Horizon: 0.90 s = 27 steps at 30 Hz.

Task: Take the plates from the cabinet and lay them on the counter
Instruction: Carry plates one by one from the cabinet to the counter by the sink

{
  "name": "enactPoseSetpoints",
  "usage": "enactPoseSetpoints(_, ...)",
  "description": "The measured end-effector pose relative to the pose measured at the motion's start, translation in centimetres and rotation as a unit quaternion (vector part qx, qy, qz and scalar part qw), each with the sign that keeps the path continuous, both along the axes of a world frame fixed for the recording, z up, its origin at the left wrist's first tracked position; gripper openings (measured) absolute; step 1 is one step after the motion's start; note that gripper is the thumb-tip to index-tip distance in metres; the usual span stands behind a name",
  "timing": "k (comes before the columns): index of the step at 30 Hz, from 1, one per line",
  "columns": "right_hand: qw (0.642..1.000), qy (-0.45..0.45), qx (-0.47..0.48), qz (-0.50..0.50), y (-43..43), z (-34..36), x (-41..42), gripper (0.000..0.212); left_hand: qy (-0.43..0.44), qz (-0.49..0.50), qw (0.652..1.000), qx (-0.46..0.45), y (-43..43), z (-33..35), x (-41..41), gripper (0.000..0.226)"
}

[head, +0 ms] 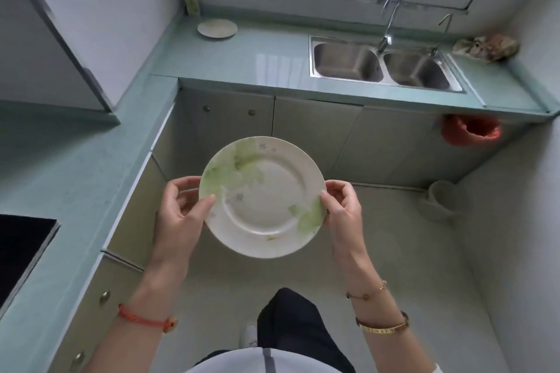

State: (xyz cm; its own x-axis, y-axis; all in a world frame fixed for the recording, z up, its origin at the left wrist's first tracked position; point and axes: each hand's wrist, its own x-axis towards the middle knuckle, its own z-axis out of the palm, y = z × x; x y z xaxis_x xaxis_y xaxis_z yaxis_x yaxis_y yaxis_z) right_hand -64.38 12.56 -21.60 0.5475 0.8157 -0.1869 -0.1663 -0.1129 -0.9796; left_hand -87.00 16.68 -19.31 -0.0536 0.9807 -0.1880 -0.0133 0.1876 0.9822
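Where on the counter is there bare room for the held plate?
The counter is bare between the far plate and the sink, and along the left run ahead of the black cooktop. Right of the sink, a crumpled cloth crowds the corner.

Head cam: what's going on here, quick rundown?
A person stands in a kitchen corner holding a white plate with green leaf print in the air over the floor, face up. The left hand and right hand each take a grip on opposite rims, thumbs on top. It is not yet on the counter. Another plate already lies at the counter's far back corner, left of the double sink.
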Motion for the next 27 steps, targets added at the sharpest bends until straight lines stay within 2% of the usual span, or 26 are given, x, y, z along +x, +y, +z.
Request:
enactPoseSetpoints(7, 1.0, -0.001, 0.002, -0.011, 12.3, -1.1, 3.0, 0.013, -0.004, 0.008, 1.0, -0.004, 11.8, -0.7, 3.4, 0.029)
enactPoseSetpoints(15, 1.0, -0.013, -0.001, 0.019, 29.1, -0.7, 8.0, 0.014, -0.009, 0.036, 0.999, -0.007, 27.7, -0.6, 8.0, 0.031)
enactPoseSetpoints(27, 0.994, -0.074, -0.039, 0.072, 53.2, -0.3, 12.3, 0.011, -0.01, 0.072, 0.997, -0.012, 49.9, -0.6, 11.5, 0.027)
